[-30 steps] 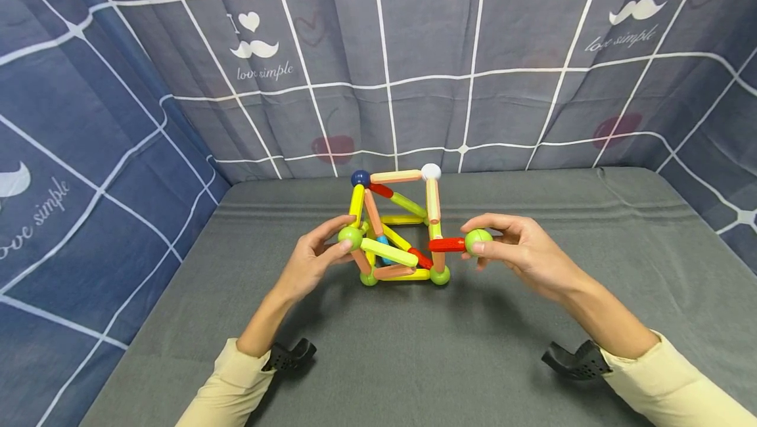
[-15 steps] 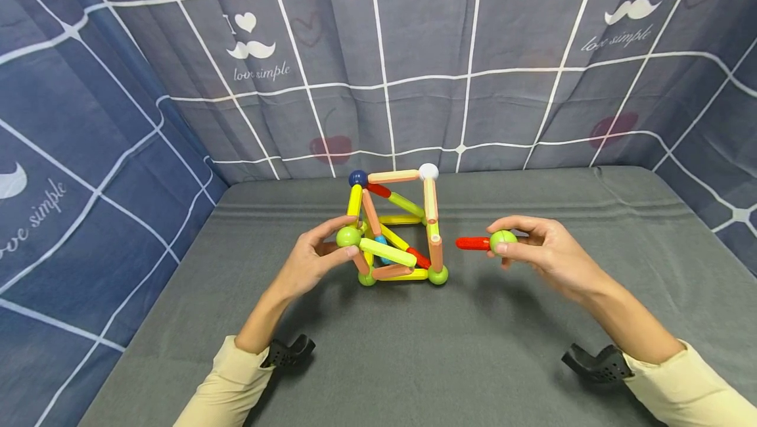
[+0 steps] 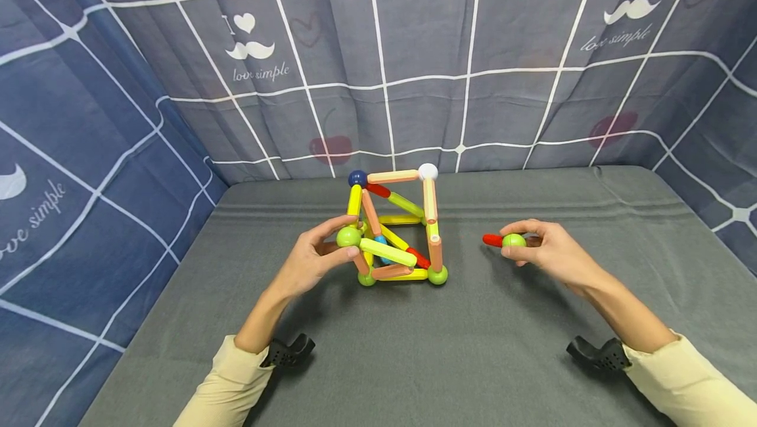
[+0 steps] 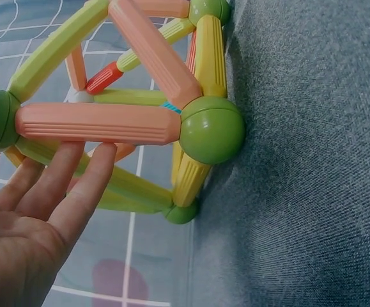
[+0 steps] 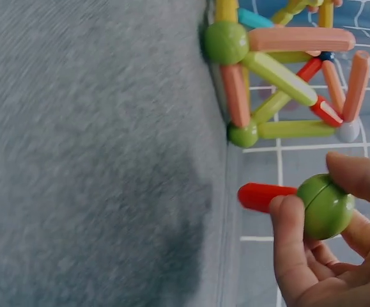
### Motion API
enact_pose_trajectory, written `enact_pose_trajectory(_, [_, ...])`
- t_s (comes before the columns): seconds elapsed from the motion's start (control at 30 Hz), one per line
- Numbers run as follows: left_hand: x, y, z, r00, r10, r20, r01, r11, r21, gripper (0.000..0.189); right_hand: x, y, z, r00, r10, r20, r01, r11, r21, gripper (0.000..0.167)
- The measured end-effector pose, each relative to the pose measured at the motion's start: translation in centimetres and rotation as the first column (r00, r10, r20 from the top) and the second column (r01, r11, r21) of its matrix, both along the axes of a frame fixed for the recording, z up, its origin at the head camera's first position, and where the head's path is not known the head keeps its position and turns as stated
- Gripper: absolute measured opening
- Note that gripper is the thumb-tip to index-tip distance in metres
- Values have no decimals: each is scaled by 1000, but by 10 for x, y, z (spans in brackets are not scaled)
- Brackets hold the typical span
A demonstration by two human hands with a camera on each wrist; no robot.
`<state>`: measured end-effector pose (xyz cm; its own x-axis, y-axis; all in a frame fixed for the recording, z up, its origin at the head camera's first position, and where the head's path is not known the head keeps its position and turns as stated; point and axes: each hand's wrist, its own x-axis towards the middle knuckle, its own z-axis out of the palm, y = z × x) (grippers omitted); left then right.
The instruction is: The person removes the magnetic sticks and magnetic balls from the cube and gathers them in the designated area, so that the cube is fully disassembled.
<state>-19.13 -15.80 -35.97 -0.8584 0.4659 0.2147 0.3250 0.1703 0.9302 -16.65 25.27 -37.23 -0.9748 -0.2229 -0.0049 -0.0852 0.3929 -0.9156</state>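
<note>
My left hand [image 3: 322, 249] holds a green ball [image 3: 349, 237] at the upper front left corner of a cube-like frame of rods and balls. In the left wrist view, its fingers touch the underside of a salmon rod [image 4: 98, 123] joined to that ball. A light green rod [image 3: 387, 251] runs rightward from the ball to a loose end. Off to the frame's right, my right hand [image 3: 547, 251] pinches another green ball [image 5: 325, 206] between thumb and fingers. A red rod [image 5: 264, 197] sticks out from this ball, pointing left, apart from the frame.
A dark blue ball [image 3: 357, 179] and a white ball [image 3: 428, 171] top the frame's back corners. At front right, a salmon upright [image 3: 435, 255] rises from a green ball [image 3: 437, 275], its upper end bare. A checked curtain [image 3: 426, 112] hangs behind the grey cloth [image 3: 414, 361].
My right hand has moved right and lower, carrying the green ball and red rod away from the frame's front right upright. The left hand keeps its hold, nearly still.
</note>
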Motion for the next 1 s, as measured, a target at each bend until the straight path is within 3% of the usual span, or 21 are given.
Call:
enact_pose_trajectory(0.33, [-1, -1, -1, 1000, 2, -1, -2, 1000, -4, 56, 0, 3, -10, 994, 87, -59, -75, 980, 183, 36])
enact_pose_trajectory(0.7, [-2, -2, -2, 1000, 5, 25, -5, 1000, -3, 55, 7, 6, -13, 977, 212, 21, -211, 947, 241, 30])
enact_pose_trajectory(0.87, [-2, -2, -3, 1000, 2, 28, -2, 1000, -2, 54, 7, 8, -12, 986, 163, 19, -164, 965, 205, 35])
enact_pose_trajectory(1.0, [-2, -2, -2, 1000, 4, 12, -4, 1000, 1, 55, 4, 6, -8, 997, 72, -2, -70, 980, 186, 42])
